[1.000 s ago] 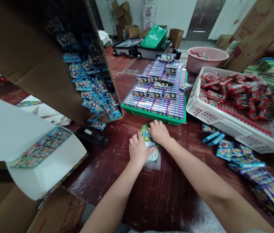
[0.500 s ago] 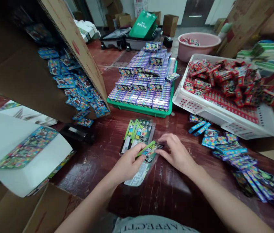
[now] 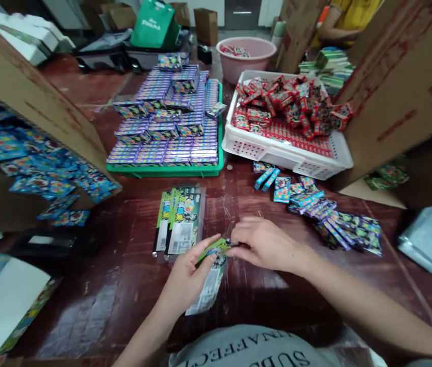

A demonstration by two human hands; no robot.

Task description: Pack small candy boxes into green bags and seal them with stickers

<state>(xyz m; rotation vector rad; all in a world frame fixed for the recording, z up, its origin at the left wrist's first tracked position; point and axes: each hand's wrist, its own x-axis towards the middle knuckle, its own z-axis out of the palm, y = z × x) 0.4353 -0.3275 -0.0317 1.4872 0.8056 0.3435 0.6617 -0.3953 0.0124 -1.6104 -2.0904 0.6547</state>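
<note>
A printed plastic pouch, green and black at the top with a clear lower part, is tilted above the dark red table. My left hand grips its left side, thumb on the front. At the pouch's upper right edge, my right hand pinches with bent fingers; the exact spot is hidden behind them. Just beyond my hands, a few matching flat pouches lie overlapped on the table.
Purple candy boxes are stacked in a green tray. A white basket holds red packets. Blue and purple packs lie at right. Blue packets fill a carton at left. A person in yellow sits behind cartons.
My view has swung to the right, so the trays now appear further left. My right hand has closed in on the pouch's upper edge, its fingers more curled. The left hand keeps its hold.
</note>
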